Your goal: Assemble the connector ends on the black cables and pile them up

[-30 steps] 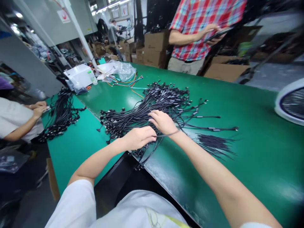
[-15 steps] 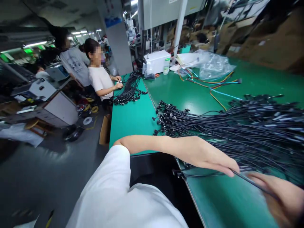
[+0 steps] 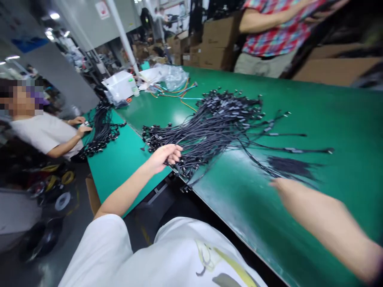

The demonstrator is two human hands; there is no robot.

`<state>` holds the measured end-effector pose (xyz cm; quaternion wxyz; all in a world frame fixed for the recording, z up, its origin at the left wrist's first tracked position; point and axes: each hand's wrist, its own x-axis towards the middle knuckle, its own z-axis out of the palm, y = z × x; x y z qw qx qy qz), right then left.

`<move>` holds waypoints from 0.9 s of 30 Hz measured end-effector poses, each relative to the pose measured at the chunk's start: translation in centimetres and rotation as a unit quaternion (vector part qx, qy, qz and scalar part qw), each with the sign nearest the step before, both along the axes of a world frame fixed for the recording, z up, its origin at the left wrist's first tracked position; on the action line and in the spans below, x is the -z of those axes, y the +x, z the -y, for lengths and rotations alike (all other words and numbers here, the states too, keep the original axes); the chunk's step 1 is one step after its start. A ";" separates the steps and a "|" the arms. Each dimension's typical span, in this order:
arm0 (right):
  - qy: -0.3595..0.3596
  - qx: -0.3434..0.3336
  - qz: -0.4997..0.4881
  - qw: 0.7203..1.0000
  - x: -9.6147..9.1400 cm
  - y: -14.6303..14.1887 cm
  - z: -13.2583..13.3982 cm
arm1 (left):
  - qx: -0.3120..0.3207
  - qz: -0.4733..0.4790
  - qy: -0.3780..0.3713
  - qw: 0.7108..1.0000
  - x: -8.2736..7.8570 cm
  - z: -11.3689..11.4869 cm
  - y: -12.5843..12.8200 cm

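Observation:
A large bundle of black cables (image 3: 206, 127) lies across the green table (image 3: 338, 115), with small connectors at its ends and grey tags among them. My left hand (image 3: 167, 156) is over the near left edge of the bundle. Its fingers are curled closed, and what they hold, if anything, I cannot make out. To the right, my right hand (image 3: 295, 193) is smeared by motion beside several cable ends that stretch out from the bundle; its fingers are hidden. A blurred dark patch of strands (image 3: 290, 166) lies just beyond that hand.
At the left, a co-worker (image 3: 44, 133) handles a small white item beside another black cable pile (image 3: 103, 129). A white box (image 3: 119, 85), a clear plastic bag (image 3: 176, 77) and coloured wires (image 3: 188, 89) lie farther back. Another person in a checked shirt (image 3: 275, 34) stands across the table.
The view has swung right. My hands, earlier close together along one black cable at the right, are now wide apart: the left over the bundle's left end, the right beyond its right side.

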<state>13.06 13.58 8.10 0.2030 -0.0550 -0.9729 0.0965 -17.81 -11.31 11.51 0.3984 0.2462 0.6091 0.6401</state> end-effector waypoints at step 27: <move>0.056 0.140 -0.045 0.988 1.3 3.8 0.2 | 0.008 0.294 0.121 0.948 -0.8 -7.2 5.6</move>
